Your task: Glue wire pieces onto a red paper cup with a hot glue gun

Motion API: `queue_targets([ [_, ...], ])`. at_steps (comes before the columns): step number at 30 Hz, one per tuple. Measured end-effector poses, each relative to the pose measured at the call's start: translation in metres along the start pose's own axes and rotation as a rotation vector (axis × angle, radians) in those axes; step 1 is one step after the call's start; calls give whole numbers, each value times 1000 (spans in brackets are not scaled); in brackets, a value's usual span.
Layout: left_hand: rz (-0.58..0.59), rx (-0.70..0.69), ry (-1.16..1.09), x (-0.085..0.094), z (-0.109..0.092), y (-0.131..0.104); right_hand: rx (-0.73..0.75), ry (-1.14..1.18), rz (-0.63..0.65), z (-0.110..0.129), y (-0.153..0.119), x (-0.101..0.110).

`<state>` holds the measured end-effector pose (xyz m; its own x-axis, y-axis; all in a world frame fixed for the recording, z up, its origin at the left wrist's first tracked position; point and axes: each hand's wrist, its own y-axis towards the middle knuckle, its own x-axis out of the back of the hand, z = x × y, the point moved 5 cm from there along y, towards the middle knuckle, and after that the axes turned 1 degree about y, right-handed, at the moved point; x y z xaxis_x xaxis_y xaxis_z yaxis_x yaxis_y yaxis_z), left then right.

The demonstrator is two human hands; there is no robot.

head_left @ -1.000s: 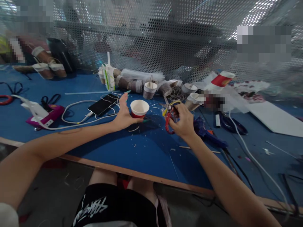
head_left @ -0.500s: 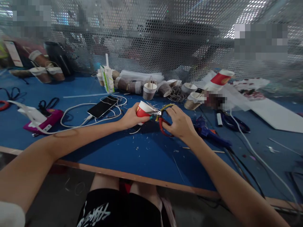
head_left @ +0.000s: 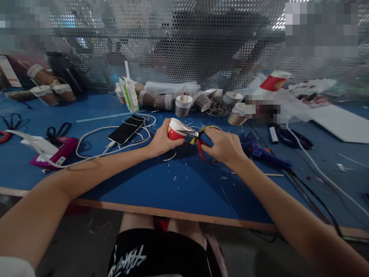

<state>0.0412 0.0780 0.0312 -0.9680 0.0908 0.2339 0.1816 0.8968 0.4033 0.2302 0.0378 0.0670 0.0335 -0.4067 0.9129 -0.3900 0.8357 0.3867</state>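
My left hand (head_left: 163, 141) is wrapped round a red and white paper cup (head_left: 174, 133), tilted so its white inside shows. My right hand (head_left: 224, 145) grips scissors (head_left: 204, 153) with red handles. Their metal blades reach to the cup's rim, at the side nearer my right hand; whether they bite into the paper I cannot tell. Something thin and yellow shows beside the scissors. A curled white strip (head_left: 170, 157) and small white scraps lie on the blue table (head_left: 161, 184) below the cup.
Twine-wrapped cups (head_left: 183, 106) stand and lie along the back by a perforated metal screen. A phone (head_left: 127, 129) with white cables lies left. A blue glue gun (head_left: 265, 156) rests right of my hand; another red cup (head_left: 275, 81) is behind it. A purple power strip (head_left: 60, 152) sits far left.
The cup in my left hand has turned so that more of its opening shows. My right hand and the scissors have shifted slightly right; the whole view has shifted a little.
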Motion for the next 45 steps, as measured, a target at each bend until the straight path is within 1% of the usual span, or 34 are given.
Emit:
queue_targets([
  [5, 13, -11, -45, -2, 4, 1, 30, 4, -27, -2, 0, -5],
  [12, 49, -23, -54, -3, 11, 2, 49, -24, -43, -8, -1, -11],
  [18, 51, 16, -16, -1, 10, 2, 73, -38, -26, -8, -1, -11],
  [21, 50, 5, -15, -2, 4, 1, 63, -65, -27, -3, 1, -6],
  [24, 7, -9, -38, -1, 1, 0, 37, -81, -45, 6, 4, 2],
  [27, -34, 0, -61, 1, 3, 0, 11, -84, -41, 14, 11, 6],
  [29, -41, 13, -60, 1, 6, 2, 13, -82, -35, 16, 16, 7],
  [33, -29, 24, -36, 1, 9, 4, 35, -61, -32, 9, 19, 2],
  [39, -1, 27, -31, -1, 7, 2, 43, -46, -56, 0, 10, -2],
  [45, -28, -6, 10, 0, 10, 3, 52, -63, -45, -1, 8, 0],
])
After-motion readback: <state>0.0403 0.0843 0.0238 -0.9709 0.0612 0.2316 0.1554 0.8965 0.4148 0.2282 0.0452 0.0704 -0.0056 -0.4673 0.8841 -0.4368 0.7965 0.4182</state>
